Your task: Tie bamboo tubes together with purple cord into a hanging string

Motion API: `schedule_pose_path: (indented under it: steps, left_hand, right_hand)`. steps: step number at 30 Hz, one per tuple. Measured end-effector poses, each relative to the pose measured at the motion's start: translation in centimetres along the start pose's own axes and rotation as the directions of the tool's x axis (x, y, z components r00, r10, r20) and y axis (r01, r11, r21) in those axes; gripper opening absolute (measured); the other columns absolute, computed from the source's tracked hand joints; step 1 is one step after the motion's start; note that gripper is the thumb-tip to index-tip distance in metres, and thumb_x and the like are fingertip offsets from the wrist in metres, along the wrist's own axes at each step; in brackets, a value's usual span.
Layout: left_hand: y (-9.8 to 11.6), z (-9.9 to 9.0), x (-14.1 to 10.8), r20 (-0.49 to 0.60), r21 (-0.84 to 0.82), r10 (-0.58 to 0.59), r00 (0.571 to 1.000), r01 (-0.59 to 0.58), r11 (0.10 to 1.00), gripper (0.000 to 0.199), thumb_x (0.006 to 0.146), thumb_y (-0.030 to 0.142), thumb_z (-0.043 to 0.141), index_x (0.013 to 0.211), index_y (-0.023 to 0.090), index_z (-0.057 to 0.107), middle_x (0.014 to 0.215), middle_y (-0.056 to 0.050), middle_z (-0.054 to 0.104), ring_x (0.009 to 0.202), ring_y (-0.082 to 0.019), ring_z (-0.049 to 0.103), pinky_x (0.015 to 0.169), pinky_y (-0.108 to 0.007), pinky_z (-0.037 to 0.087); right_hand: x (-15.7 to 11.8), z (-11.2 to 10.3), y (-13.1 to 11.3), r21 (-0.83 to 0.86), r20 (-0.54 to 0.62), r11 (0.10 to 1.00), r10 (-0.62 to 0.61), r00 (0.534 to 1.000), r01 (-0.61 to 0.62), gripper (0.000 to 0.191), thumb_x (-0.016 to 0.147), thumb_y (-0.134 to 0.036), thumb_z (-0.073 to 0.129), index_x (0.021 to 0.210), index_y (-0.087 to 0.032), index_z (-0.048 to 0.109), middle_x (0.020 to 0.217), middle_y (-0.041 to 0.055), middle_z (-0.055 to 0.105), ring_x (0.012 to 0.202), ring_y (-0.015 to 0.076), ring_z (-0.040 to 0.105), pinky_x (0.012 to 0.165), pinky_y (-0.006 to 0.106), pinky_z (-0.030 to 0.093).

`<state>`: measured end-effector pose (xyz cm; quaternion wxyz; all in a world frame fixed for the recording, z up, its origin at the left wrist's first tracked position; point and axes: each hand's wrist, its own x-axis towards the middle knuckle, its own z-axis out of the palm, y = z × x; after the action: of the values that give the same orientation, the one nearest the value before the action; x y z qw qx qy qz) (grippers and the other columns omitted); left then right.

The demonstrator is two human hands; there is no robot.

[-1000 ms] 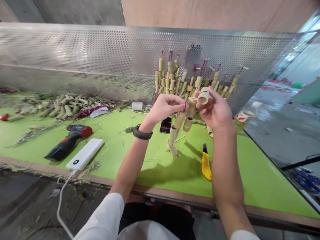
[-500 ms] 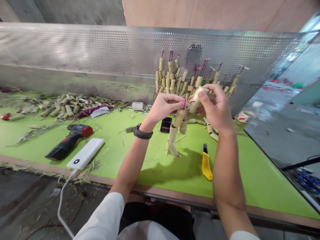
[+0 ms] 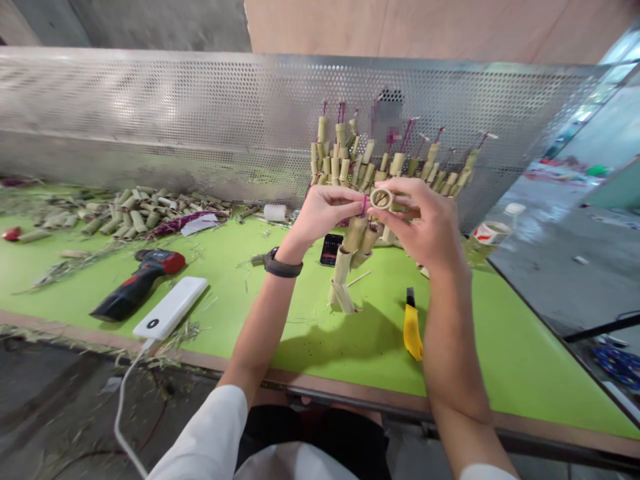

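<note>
My right hand is closed on a short bamboo tube, its round open end turned towards me. Beside it, my left hand pinches a purple cord between thumb and fingertips. Below both hands hangs a string of bamboo pieces, the lowest one slanting close to the green table. On the table in front of my right forearm lies a yellow utility knife. A phone rests behind the hanging pieces.
Against the perforated metal panel stand several strung bamboo figures. To the left are a heap of cut bamboo tubes, a cordless drill and a white power bank with its cable. A bottle stands at the right edge.
The bamboo tube in my right hand has turned from slanting sideways to facing me with its open end. My left hand has shifted slightly left, still pinching the cord.
</note>
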<state>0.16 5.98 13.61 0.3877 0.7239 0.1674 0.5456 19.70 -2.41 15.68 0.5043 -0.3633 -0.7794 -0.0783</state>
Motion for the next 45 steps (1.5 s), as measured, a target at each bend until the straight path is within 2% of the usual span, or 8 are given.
schedule_pose_path:
  steps: [4, 7, 13, 24, 31, 38, 45]
  left_hand:
    - [-0.01, -0.43, 0.15, -0.004, -0.002, 0.054, 0.999, -0.054, 0.999, 0.023, 0.080, 0.041, 0.089, 0.086, 0.019, 0.084, 0.090, -0.006, 0.082, 0.083, -0.018, 0.076, 0.075, -0.029, 0.061]
    - [0.06, -0.55, 0.21, -0.011, -0.007, 0.058, 0.998, -0.058, 0.998, 0.027, 0.079, 0.045, 0.089, 0.086, 0.019, 0.084, 0.091, -0.006, 0.082, 0.085, -0.018, 0.076, 0.078, -0.029, 0.062]
    - [0.07, -0.46, 0.20, -0.010, -0.027, 0.058, 0.998, -0.058, 0.998, 0.024, 0.080, 0.041, 0.089, 0.087, 0.019, 0.084, 0.091, -0.007, 0.082, 0.085, -0.018, 0.076, 0.078, -0.030, 0.062]
    - [0.71, -0.36, 0.02, 0.008, -0.026, 0.049, 0.999, -0.049, 0.998, 0.020, 0.081, 0.035, 0.088, 0.086, 0.017, 0.083, 0.087, -0.006, 0.080, 0.080, -0.017, 0.074, 0.072, -0.028, 0.060]
    - [0.63, -0.31, -0.05, 0.014, -0.016, 0.034, 0.999, -0.033, 0.999, 0.021, 0.082, 0.038, 0.087, 0.087, 0.017, 0.082, 0.086, -0.006, 0.080, 0.079, -0.017, 0.074, 0.071, -0.027, 0.060]
    - [0.74, -0.30, -0.09, 0.021, -0.008, 0.030, 0.999, -0.029, 1.000, 0.027, 0.081, 0.043, 0.087, 0.086, 0.017, 0.082, 0.084, -0.006, 0.079, 0.079, -0.017, 0.074, 0.070, -0.026, 0.060]
    - [0.77, -0.26, -0.07, 0.019, -0.019, 0.018, 1.000, -0.018, 1.000, 0.022, 0.082, 0.038, 0.087, 0.085, 0.017, 0.081, 0.085, -0.007, 0.079, 0.079, -0.017, 0.075, 0.070, -0.027, 0.060]
  right_hand:
    - [0.00, 0.06, -0.42, -0.064, -0.013, 0.993, -0.096, 0.995, 0.095, 0.028, 0.096, -0.034, 0.074, 0.124, -0.035, 0.071, 0.128, 0.0018, 0.076, 0.116, 0.0272, 0.074, 0.091, 0.044, 0.068]
    - [0.06, 0.19, -0.51, -0.072, -0.006, 0.991, -0.111, 0.994, 0.110, 0.029, 0.097, -0.032, 0.073, 0.126, -0.036, 0.070, 0.130, 0.0016, 0.075, 0.118, 0.0274, 0.073, 0.095, 0.045, 0.067]
    - [0.06, 0.26, -0.28, -0.077, 0.004, 0.991, -0.105, 0.994, 0.105, 0.034, 0.097, -0.032, 0.074, 0.130, -0.036, 0.069, 0.131, 0.0015, 0.075, 0.121, 0.0280, 0.072, 0.096, 0.047, 0.066]
    - [-0.08, 0.24, -0.23, -0.046, 0.002, 0.997, -0.054, 0.999, 0.054, 0.037, 0.096, -0.035, 0.075, 0.132, -0.038, 0.067, 0.131, 0.0014, 0.075, 0.110, 0.0238, 0.075, 0.089, 0.040, 0.068]
    - [-0.18, 0.22, -0.31, -0.006, -0.006, 0.999, -0.037, 0.999, 0.037, 0.039, 0.096, -0.034, 0.075, 0.133, -0.037, 0.066, 0.126, 0.0020, 0.076, 0.109, 0.0254, 0.076, 0.090, 0.043, 0.068]
    - [-0.17, 0.19, -0.40, 0.003, -0.005, 0.999, -0.037, 0.999, 0.037, 0.040, 0.097, -0.033, 0.073, 0.136, -0.037, 0.065, 0.126, 0.0020, 0.075, 0.107, 0.0249, 0.076, 0.089, 0.041, 0.068]
    - [-0.22, 0.15, -0.64, -0.019, 0.001, 1.000, 0.002, 1.000, -0.002, 0.041, 0.098, -0.037, 0.071, 0.138, -0.040, 0.063, 0.128, 0.0015, 0.075, 0.109, 0.0262, 0.076, 0.089, 0.045, 0.069]
